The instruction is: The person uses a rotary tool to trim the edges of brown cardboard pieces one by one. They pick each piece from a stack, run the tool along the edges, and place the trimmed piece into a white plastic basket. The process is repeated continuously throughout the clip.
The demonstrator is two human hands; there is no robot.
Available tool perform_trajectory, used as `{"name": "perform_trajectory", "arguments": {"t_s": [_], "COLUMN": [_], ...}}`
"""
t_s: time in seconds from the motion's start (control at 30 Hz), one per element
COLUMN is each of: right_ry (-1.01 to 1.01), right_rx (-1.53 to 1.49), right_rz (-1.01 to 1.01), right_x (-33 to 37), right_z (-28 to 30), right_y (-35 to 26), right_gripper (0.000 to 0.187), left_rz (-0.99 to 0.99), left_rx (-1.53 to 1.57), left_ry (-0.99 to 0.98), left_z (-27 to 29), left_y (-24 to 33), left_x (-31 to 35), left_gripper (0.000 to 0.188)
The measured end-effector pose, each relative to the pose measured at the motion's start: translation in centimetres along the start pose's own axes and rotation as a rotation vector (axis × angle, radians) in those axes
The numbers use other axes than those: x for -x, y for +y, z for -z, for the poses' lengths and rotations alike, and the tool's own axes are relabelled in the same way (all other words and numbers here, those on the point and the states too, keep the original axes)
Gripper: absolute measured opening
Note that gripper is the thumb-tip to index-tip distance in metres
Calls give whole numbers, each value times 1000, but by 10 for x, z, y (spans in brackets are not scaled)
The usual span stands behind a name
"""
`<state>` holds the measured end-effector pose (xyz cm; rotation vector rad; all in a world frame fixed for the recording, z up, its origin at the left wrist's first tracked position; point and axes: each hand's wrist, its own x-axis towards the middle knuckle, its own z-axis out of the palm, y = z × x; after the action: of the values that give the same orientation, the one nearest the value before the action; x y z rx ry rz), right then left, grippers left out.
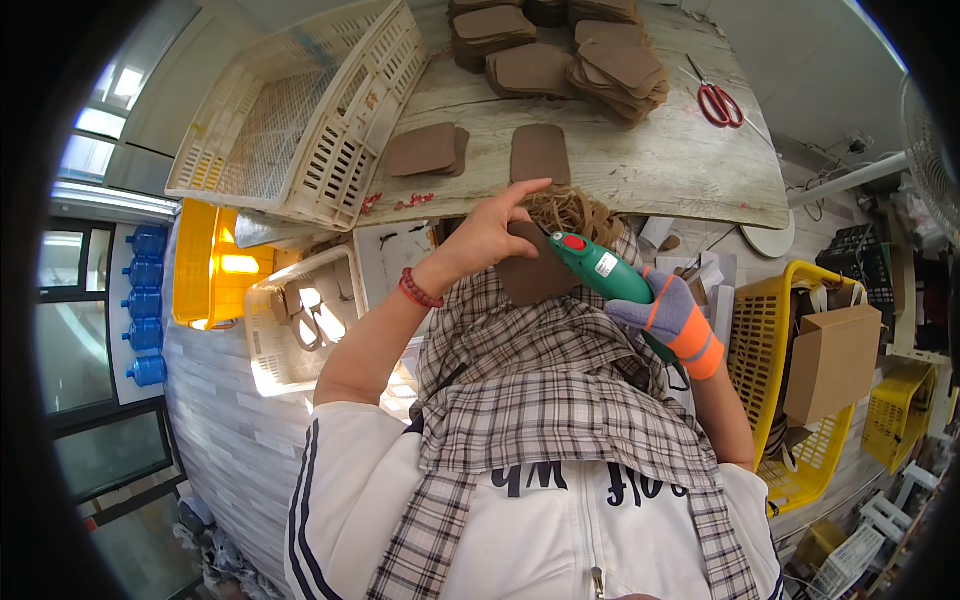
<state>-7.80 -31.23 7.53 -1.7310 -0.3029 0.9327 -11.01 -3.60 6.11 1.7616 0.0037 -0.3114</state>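
Observation:
My left hand (487, 238), bare with a red bead bracelet, pinches a brown flat piece (537, 274) with rounded corners over my lap. My right hand (672, 318), in a purple and orange glove, is wrapped round a green handheld power tool (610, 275) with a red button. The tool's head is at the piece's right edge; its tip is hidden, so I cannot tell whether it touches. A single brown piece (539, 153) lies on the table edge just beyond. Curly brown trimmings (572, 212) are bunched below that edge.
On the worn table (690, 170) are stacks of brown pieces (615, 75), a small stack (425, 150) and red-handled scissors (719, 106). A white slatted crate (330, 150) stands at left. A yellow basket (745, 340) with a cardboard box (833, 362) is at right.

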Motion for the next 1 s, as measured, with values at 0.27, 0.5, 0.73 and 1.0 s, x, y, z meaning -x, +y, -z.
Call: {"name": "perform_trajectory", "arguments": {"t_s": [0.27,0.5,0.73,1.0], "right_ry": [27,156,218,256], "right_rx": [-168,-38,-88,14], "right_rz": [44,35,26,77], "right_x": [-14,-2,5,8], "right_z": [-6,14,21,15], "right_y": [15,27,44,53], "right_gripper": [42,41,39,42], "left_rz": [11,1,-461,-704], "left_rx": [302,213,-1304,-1573], "left_ry": [171,748,819,-215], "left_z": [40,176,140,74], "left_y": [-19,-61,-52,-42], "left_x": [3,-27,-51,-138], "left_gripper": [70,23,40,50]}}
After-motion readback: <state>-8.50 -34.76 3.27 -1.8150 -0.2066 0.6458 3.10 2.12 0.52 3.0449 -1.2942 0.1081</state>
